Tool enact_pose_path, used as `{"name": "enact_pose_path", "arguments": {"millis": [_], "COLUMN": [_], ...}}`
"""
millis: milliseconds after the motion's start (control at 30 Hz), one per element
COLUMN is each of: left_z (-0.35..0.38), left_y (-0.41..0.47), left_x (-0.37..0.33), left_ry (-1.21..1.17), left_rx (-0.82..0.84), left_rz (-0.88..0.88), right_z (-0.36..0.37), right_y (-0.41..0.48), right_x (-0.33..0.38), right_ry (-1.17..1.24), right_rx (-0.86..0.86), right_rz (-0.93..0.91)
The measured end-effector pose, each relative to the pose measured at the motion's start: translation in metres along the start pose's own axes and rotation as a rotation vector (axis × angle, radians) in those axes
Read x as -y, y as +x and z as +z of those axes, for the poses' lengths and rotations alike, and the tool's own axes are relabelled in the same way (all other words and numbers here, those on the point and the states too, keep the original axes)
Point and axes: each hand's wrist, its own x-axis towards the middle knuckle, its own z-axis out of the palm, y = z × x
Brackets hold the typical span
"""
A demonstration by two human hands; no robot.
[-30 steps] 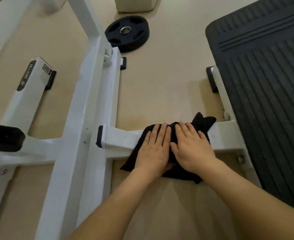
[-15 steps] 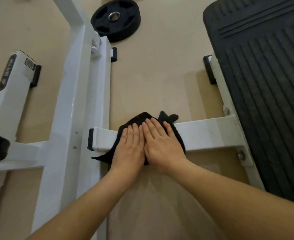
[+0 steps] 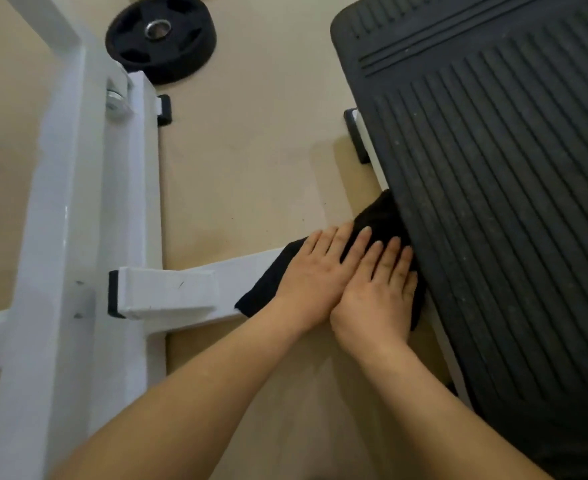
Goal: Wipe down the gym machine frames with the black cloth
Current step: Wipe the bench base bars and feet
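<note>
Pressing flat on the black cloth, both hands sit side by side on the white crossbar of the machine frame. The left hand lies open, fingers straight and close together, palm down on the cloth's left half. The right hand is open too, touching the left hand along its thumb side, with its fingertips right up against the edge of the black ribbed platform. The cloth is draped over the right end of the crossbar. One corner pokes out past the fingers toward the platform, and another edge hangs off the near side of the bar. Off to the left runs the long white frame beam. A black weight plate lies flat on the beige floor, well apart from the hands.
</note>
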Motion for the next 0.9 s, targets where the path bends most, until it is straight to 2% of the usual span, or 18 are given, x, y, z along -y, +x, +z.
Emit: {"name": "enact_pose_path", "arguments": {"millis": [167,267,367,467,567,633,700,767,833,900], "left_z": [-0.005,-0.016,-0.02,-0.011,-0.004,-0.008,-0.02,-0.027,-0.026,-0.03], "left_y": [-0.073,-0.093,-0.086,-0.055,-0.007,0.018,0.027,0.025,0.016,0.001], "left_x": [0.058,0.084,0.089,0.071,0.033,0.025,0.041,0.069,0.094,0.114], "left_ry": [0.173,0.349,0.29,0.012,-0.123,-0.251,-0.438,-0.65,-0.692,-0.631], "left_rx": [0.192,0.305,0.327,0.211,0.1,0.105,0.238,0.506,0.662,0.732], "left_rz": [-0.316,-0.323,-0.304,-0.207,-0.076,-0.021,-0.037,-0.136,-0.258,-0.278], "right_z": [0.012,0.013,0.008,-0.012,-0.038,-0.051,-0.06,-0.062,-0.054,-0.038], "right_y": [-0.003,-0.004,0.001,0.017,0.046,0.062,0.071,0.073,0.072,0.065], "right_x": [0.061,0.084,0.071,0.04,0.017,0.014,0.02,0.03,0.045,0.06], "right_ry": [0.009,0.0,-0.112,-0.258,-0.469,-0.584,-0.65,-0.654,-0.595,-0.449], "right_rx": [0.114,0.155,0.122,0.124,0.237,0.36,0.441,0.496,0.523,0.484], "right_rz": [-0.48,-0.691,-0.705,-0.509,-0.297,-0.257,-0.304,-0.441,-0.599,-0.691]}}
